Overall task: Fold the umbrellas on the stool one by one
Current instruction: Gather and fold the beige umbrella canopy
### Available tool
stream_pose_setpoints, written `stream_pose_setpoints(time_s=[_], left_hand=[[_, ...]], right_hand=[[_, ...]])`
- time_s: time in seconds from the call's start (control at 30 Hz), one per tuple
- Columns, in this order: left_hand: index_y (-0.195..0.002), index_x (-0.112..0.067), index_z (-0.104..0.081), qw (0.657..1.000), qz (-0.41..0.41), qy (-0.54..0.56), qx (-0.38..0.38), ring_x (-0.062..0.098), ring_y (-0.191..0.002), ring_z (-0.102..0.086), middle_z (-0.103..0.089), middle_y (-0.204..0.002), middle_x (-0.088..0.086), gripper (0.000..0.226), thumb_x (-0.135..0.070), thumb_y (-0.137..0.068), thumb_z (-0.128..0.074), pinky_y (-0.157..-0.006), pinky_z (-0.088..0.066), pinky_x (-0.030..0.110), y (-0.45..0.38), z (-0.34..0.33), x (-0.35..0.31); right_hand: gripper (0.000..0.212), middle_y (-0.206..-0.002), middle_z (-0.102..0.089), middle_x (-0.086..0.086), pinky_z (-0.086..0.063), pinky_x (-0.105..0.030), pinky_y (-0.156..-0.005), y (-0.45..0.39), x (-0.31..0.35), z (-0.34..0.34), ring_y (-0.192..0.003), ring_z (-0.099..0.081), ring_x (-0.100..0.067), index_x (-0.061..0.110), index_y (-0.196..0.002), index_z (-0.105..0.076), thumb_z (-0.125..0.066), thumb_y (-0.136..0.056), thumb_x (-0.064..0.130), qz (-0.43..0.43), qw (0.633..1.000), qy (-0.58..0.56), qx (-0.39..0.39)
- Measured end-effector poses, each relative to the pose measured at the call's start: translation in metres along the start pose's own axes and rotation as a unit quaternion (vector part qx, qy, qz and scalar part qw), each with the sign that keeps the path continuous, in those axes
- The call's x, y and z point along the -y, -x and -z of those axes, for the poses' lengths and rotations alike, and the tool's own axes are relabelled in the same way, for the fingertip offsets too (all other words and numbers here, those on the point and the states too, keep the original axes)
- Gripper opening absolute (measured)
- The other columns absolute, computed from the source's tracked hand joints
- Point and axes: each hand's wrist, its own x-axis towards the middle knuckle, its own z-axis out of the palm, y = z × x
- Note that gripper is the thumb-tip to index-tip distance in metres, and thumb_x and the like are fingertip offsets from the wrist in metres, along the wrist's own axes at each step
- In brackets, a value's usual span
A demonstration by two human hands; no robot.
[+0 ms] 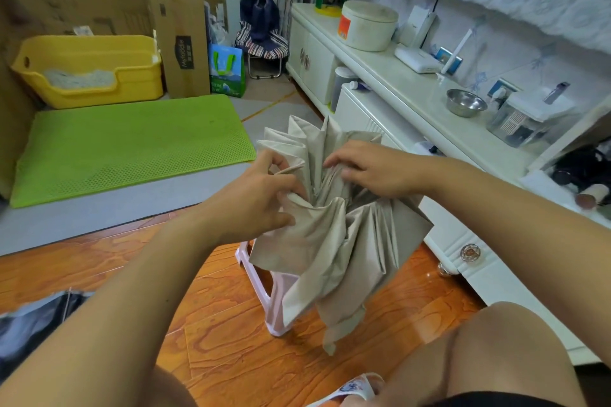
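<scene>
**Gathering the beige canopy's pleats over the stool**

While you sort the loose panels, the head view shows the beige umbrella (334, 218) collapsed but not yet rolled, held just above the pink stool (264, 277), whose legs and one edge show beneath the hanging fabric. Your left hand (254, 198) is curled round a bunch of pleats on the stool's left side, thumb and fingers pinching the cloth. Your right hand (370, 172) lies over the fabric's far side, fingertips bent down into a fold near the central shaft; it looks to be pinching a panel, though the grip itself is partly hidden.

By my reading, you're mid-way through the pleat-arranging step: several panels fan out behind the stool and others droop in front of it. The next move likely calls for drawing each flap flat in one direction, then wrapping them round the shaft. A dark umbrella (36, 317) lies on the floor, well left of the stool.
</scene>
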Motion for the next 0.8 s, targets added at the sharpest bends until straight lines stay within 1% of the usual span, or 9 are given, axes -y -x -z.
stream_pose_setpoints(time_s=[0.13, 0.23, 0.3, 0.47, 0.53, 0.63, 0.7, 0.77, 0.8], left_hand=[[-0.103, -0.034, -0.067, 0.999, -0.006, -0.023, -0.045, 0.015, -0.094, -0.053, -0.032, -0.126, -0.007, 0.029, -0.025, -0.081, -0.084, -0.084, -0.052, 0.042, 0.007, 0.002, -0.001], [-0.095, -0.03, -0.069, 0.996, -0.035, -0.049, -0.06, 0.016, -0.092, -0.052, -0.034, -0.124, -0.004, 0.012, -0.028, -0.087, -0.078, -0.079, -0.053, 0.045, 0.01, 0.0, -0.001], [-0.095, -0.027, -0.074, 0.995, -0.046, -0.063, -0.056, 0.017, -0.095, -0.051, -0.037, -0.124, -0.002, 0.004, -0.03, -0.093, -0.072, -0.081, -0.052, 0.045, 0.013, 0.001, 0.0], [-0.107, -0.035, -0.073, 0.997, -0.041, -0.014, -0.067, 0.017, -0.106, -0.046, -0.035, -0.121, -0.006, 0.016, -0.025, -0.099, -0.063, -0.089, -0.044, 0.034, 0.019, 0.009, -0.003], [-0.115, -0.04, -0.066, 0.997, -0.018, -0.006, -0.069, 0.014, -0.102, -0.047, -0.035, -0.118, -0.008, 0.02, -0.03, -0.098, -0.064, -0.091, -0.047, 0.035, 0.021, 0.011, -0.005], [-0.122, -0.045, -0.057, 1.0, 0.017, -0.006, -0.015, 0.009, -0.096, -0.052, -0.038, -0.113, -0.012, 0.036, -0.044, -0.089, -0.072, -0.086, -0.05, 0.036, 0.024, 0.01, -0.004], [-0.114, -0.04, -0.061, 1.0, 0.011, -0.027, 0.004, 0.004, -0.085, -0.052, -0.044, -0.104, -0.014, 0.029, -0.043, -0.088, -0.074, -0.076, -0.047, 0.035, 0.023, 0.005, -0.003], [-0.096, -0.033, -0.066, 0.998, 0.003, -0.058, -0.025, 0.002, -0.073, -0.05, -0.052, -0.085, -0.014, 0.01, -0.041, -0.092, -0.07, -0.066, -0.041, 0.033, 0.021, 0.003, -0.004], [-0.089, -0.032, -0.065, 0.997, 0.006, -0.07, -0.044, 0.004, -0.069, -0.049, -0.053, -0.077, -0.014, 0.011, -0.041, -0.093, -0.068, -0.063, -0.041, 0.033, 0.021, 0.005, -0.004]], right_hand=[[0.025, -0.12, -0.061, -0.002, -0.043, -0.036, -0.098, -0.004, -0.008, -0.001, -0.11, -0.055, -0.017, 0.022, -0.126, -0.061, -0.049, -0.105, 0.018, -0.032, 0.999, 0.008, -0.018], [0.023, -0.116, -0.06, -0.003, -0.042, -0.033, -0.091, -0.004, -0.006, 0.0, -0.103, -0.053, -0.015, 0.02, -0.124, -0.062, -0.048, -0.105, 0.018, -0.026, 0.999, 0.01, -0.022], [0.024, -0.116, -0.059, -0.004, -0.042, -0.033, -0.089, -0.004, -0.005, -0.001, -0.102, -0.052, -0.013, 0.019, -0.124, -0.062, -0.048, -0.105, 0.018, -0.018, 0.999, 0.014, -0.028], [0.024, -0.116, -0.058, -0.005, -0.029, -0.021, -0.075, -0.005, -0.006, -0.001, -0.097, -0.047, -0.009, 0.015, -0.123, -0.062, -0.047, -0.105, 0.014, -0.013, 0.999, 0.013, -0.035], [0.023, -0.115, -0.057, -0.005, -0.03, -0.022, -0.076, -0.005, -0.005, -0.001, -0.096, -0.046, -0.01, 0.016, -0.123, -0.062, -0.047, -0.105, 0.014, -0.016, 0.999, 0.016, -0.037], [0.023, -0.113, -0.056, -0.003, -0.038, -0.03, -0.082, -0.006, -0.003, -0.002, -0.098, -0.051, -0.013, 0.02, -0.122, -0.062, -0.046, -0.106, 0.017, -0.022, 0.999, 0.016, -0.034], [0.022, -0.113, -0.055, -0.002, -0.037, -0.029, -0.079, -0.007, -0.001, -0.002, -0.095, -0.051, -0.012, 0.019, -0.122, -0.061, -0.046, -0.106, 0.017, -0.02, 0.999, 0.012, -0.033], [0.022, -0.113, -0.055, -0.001, -0.034, -0.027, -0.078, -0.007, 0.0, -0.002, -0.091, -0.049, -0.009, 0.018, -0.122, -0.061, -0.046, -0.106, 0.016, -0.016, 0.999, 0.014, -0.036], [0.022, -0.113, -0.054, -0.001, -0.033, -0.026, -0.077, -0.008, 0.0, -0.002, -0.087, -0.048, -0.007, 0.018, -0.122, -0.061, -0.046, -0.106, 0.016, -0.015, 0.999, 0.015, -0.037]])
